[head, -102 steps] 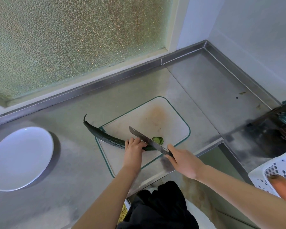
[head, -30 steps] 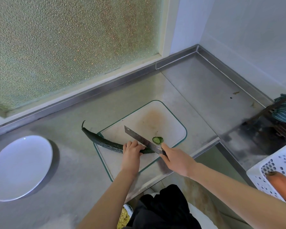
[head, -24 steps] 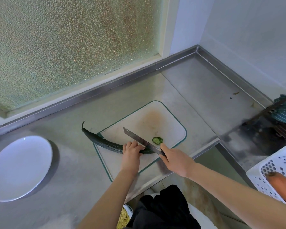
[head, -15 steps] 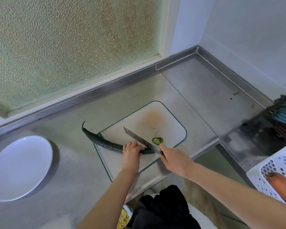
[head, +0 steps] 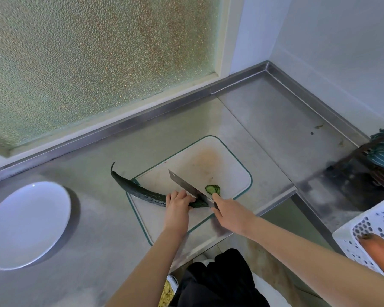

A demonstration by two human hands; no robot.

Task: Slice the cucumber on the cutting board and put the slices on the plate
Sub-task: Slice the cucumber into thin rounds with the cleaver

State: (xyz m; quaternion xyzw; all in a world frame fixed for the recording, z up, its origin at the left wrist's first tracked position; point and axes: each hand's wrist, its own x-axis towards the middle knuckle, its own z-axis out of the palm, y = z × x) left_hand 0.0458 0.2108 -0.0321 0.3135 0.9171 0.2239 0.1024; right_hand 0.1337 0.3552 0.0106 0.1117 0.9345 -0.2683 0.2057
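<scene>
Cucumber: lay across the near left part of the cutting board. Its curved stem end overhung the steel counter to the left, and its cut end lay under the knife.
Left hand: gripped the cucumber from above, fingers curled over it, fingertips just beside the blade.
Right hand: closed round the knife handle, which the hand hid almost wholly.
Knife: broad rectangular blade, set edge down across the cucumber between the left hand and the slices. The far end pointed away and to the left. Whether the edge had reached the board could not be told.
Slices: small overlapping pile, flat on the board, just right of the blade and just beyond the right hand.
Cutting board: white with a green rim, close to the front edge of the counter. A faint orange stain marked its far half.
Plate: white, on the counter well to the left of the board, apart from the cucumber.
Basket: white, perforated, at the right edge of the view. An orange carrot lay in it.
Window: textured glass, behind the counter.
</scene>
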